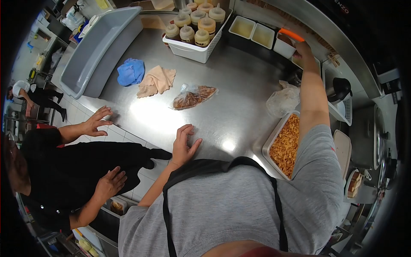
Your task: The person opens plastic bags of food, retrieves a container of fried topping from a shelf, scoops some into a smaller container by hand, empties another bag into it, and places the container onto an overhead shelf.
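My left hand (186,145) rests at the near edge of the steel table (222,77), fingers apart, holding nothing. At the back right, my right hand (303,50) reaches to the white containers, its fingers by an orange handle (291,35) over one white container (283,48); whether they grip it is unclear. Below my right arm lies a crumpled clear plastic bag (283,100), beside a tray of shredded orange-brown food (283,143). A small clear bag of brown food (193,97) lies mid-table, away from both hands.
A co-worker in black (85,167) stands at the left, both hands near the table edge. Behind are a grey tub (100,47), blue cloth (131,72), beige cloth (156,81) and white basket of squeeze bottles (188,51). A lid (342,150) lies at the right.
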A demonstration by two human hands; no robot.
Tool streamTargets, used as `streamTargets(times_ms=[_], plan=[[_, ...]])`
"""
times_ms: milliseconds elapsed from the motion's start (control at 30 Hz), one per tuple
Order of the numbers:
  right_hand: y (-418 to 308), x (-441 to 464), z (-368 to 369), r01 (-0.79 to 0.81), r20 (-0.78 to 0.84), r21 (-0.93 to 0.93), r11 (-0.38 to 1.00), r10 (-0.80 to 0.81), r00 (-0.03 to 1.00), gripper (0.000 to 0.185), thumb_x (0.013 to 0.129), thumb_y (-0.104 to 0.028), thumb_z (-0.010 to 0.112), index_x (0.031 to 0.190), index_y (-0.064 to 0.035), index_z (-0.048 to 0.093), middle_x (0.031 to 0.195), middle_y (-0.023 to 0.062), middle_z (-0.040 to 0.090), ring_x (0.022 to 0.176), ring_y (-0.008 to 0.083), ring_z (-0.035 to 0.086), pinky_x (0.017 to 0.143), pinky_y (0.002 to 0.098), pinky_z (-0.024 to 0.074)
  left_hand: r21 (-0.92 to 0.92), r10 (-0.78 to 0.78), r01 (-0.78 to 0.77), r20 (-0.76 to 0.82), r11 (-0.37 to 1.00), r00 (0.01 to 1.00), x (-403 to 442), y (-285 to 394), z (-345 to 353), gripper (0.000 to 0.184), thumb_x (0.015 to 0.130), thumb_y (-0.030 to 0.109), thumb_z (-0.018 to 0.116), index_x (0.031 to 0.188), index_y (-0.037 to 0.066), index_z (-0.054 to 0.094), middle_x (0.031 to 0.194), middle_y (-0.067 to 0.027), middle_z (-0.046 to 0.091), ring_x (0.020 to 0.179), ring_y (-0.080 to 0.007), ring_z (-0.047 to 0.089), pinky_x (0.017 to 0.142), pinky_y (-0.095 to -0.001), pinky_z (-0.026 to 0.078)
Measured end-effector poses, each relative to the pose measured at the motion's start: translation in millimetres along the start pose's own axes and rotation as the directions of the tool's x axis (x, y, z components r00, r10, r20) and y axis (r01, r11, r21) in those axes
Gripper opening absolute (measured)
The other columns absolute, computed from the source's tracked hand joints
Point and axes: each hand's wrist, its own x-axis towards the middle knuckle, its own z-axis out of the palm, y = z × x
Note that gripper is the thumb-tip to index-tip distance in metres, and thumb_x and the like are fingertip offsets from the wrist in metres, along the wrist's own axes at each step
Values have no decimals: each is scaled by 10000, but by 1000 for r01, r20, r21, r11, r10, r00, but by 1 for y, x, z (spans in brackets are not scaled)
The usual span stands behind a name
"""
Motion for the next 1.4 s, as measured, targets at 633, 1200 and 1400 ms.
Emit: streamTargets(times_ms=[633, 1200, 1400], plan=[[36, 8, 25, 137, -89, -695, 706, -273, 958, 278, 755, -290, 645, 861, -33, 649, 795, 113, 660, 771, 259, 648, 736, 362, 496, -4, -31, 32, 11, 999, 999, 1, 3, -1, 511, 728, 143, 720, 1164, 46, 471, 1167, -140, 484, 867, -195, 581, 677, -291, 466], [-12, -356, -29, 471, 602, 221, 854, -500, 623, 259, 813, -184, 643, 1019, -42, 578, 942, 11, 561, 838, 87, 524, 725, 236, 431, -154, -48, 23, -159, 988, 986, 10, -7, -4, 446, 752, 13, 658, 1148, 22, 451, 1155, -117, 451, 888, -155, 526, 641, -245, 458], [26, -401, -52, 393, 411, 203, 897, -443, 797, 294, 799, -198, 658, 1038, -45, 583, 944, 6, 574, 827, 98, 530, 743, 247, 425, 315, 240, -130, -343, 940, 908, 118, -43, -64, 388, 798, 161, 626, 1145, 57, 486, 1131, -135, 468, 965, -268, 491, 782, -373, 425]])
